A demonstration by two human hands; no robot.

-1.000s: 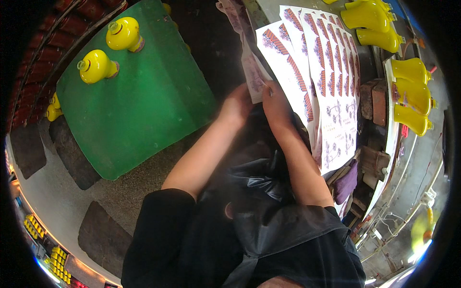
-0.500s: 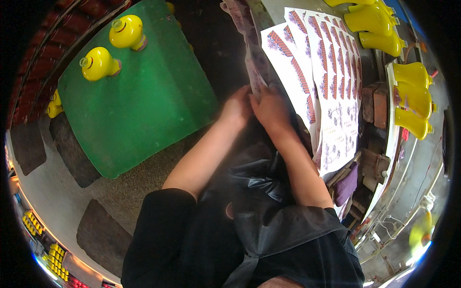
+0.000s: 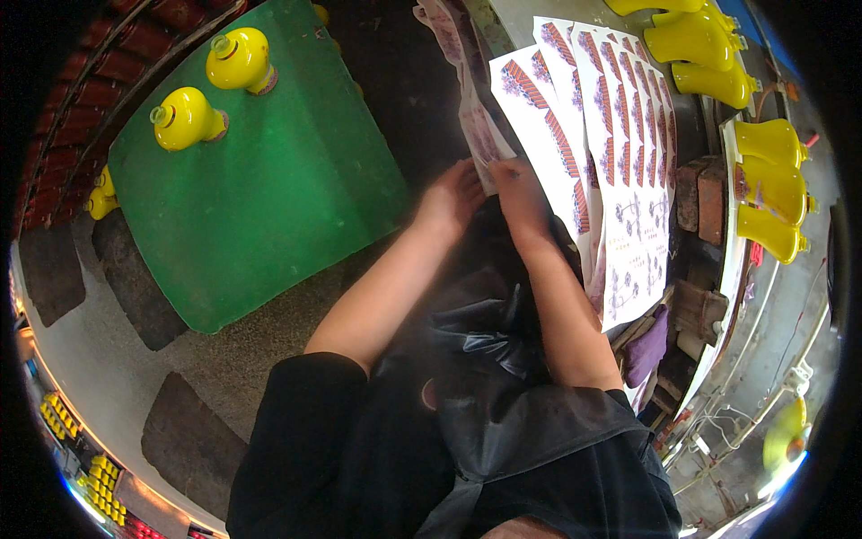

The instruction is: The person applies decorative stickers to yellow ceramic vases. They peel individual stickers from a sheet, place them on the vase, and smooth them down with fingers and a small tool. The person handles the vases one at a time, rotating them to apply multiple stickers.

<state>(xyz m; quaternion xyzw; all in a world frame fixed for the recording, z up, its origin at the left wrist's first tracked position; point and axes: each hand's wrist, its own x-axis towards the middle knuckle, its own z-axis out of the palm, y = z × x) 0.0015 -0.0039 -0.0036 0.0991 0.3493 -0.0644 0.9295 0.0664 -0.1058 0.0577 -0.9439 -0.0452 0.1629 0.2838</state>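
A long, narrow printed paper strip (image 3: 467, 85) with pale purple patterns runs away from me between the green table and the pile of sheets. At its near end my left hand (image 3: 452, 199) has its fingers curled against the left edge. My right hand (image 3: 523, 196) pinches the other edge, its fingertips closed over the paper. Close to that hand, on the right, printed sheets (image 3: 639, 234) lie fanned in overlapping layers, with rows of reddish roof-like bands and purple motifs. Below both hands is a black apron (image 3: 485, 359), over which my forearms reach.
Two yellow vases (image 3: 184, 121) stand on the green tabletop (image 3: 287, 189) at left. More yellow vases (image 3: 691, 40) line the right side. Bricks (image 3: 709, 199) and a purple cloth (image 3: 646, 349) sit beside the sheets. Dark mats (image 3: 193, 440) lie on the floor.
My right hand has shifted slightly right, away from the left one, so the gap between them is wider. More of the strip's near end shows between them.
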